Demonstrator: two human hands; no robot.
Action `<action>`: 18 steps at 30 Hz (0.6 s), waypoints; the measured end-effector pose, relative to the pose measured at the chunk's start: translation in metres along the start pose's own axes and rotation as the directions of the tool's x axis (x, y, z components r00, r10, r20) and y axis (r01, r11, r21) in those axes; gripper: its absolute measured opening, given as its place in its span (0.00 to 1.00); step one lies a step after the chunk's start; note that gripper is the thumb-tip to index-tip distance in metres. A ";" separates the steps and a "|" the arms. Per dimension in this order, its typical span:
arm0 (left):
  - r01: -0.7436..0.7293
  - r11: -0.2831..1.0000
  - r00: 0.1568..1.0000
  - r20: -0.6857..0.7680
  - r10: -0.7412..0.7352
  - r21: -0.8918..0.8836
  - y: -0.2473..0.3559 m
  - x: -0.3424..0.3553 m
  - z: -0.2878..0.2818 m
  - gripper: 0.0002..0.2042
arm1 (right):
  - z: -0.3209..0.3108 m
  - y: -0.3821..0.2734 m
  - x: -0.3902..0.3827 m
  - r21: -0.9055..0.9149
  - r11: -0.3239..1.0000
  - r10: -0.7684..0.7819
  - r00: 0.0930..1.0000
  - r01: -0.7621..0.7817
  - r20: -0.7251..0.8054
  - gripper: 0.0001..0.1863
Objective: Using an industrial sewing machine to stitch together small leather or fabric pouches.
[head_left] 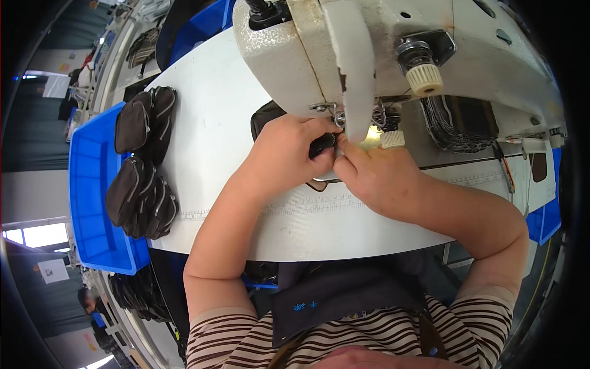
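Note:
Both my hands meet under the head of a white sewing machine (289,55), close to its needle area. A dark fabric pouch piece (265,115) lies there, partly covered by my fingers. My left hand (286,150) is closed on this piece, its thumb and fingers pinching the dark fabric from the left. From the right, my right hand (384,178) reaches in with bent fingers pressed together at the fabric's edge. What its fingertips grip is hidden. A small loop of brown trim (317,185) sticks out below my hands.
Dark zippered pouches (144,157) lie in piles at the table's left edge, beside a blue bin (92,197). A stack of dark fabric pieces (461,123) sits right of the needle area, near an orange-handled tool (506,169). A printed ruler (295,204) crosses the white table (307,237).

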State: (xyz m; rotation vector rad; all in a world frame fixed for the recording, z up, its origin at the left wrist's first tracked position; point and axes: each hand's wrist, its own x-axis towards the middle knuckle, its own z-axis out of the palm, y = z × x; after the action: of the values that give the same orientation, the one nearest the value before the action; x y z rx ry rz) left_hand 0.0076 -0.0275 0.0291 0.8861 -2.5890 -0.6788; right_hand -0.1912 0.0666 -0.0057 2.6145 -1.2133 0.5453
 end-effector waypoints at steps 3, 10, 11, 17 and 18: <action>-0.054 0.996 0.998 -0.035 0.057 0.069 -0.001 0.002 0.005 0.12 | -0.002 0.000 0.000 -0.018 1.000 0.001 1.000 -0.001 0.007 0.13; -0.046 0.994 0.994 -0.092 0.055 0.095 -0.004 -0.001 0.018 0.10 | -0.002 0.000 0.001 -0.005 1.000 0.002 1.000 -0.002 0.010 0.13; -0.014 0.997 0.995 -0.098 0.021 0.073 -0.003 -0.001 0.019 0.10 | -0.003 0.001 0.001 -0.018 1.000 -0.004 1.000 0.004 -0.015 0.13; 0.059 0.997 0.996 -0.062 -0.057 0.040 0.009 -0.003 0.014 0.13 | -0.003 0.002 -0.001 0.023 1.000 -0.013 0.997 0.011 0.082 0.12; 0.066 0.998 0.997 -0.040 -0.065 0.015 0.010 -0.003 0.012 0.14 | -0.004 0.002 -0.001 0.023 1.000 -0.014 0.996 0.012 0.083 0.12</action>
State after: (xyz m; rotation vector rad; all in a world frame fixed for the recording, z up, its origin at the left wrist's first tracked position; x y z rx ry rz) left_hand -0.0001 -0.0147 0.0236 0.9833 -2.5434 -0.6523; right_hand -0.1942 0.0675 -0.0020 2.6865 -1.2207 0.4554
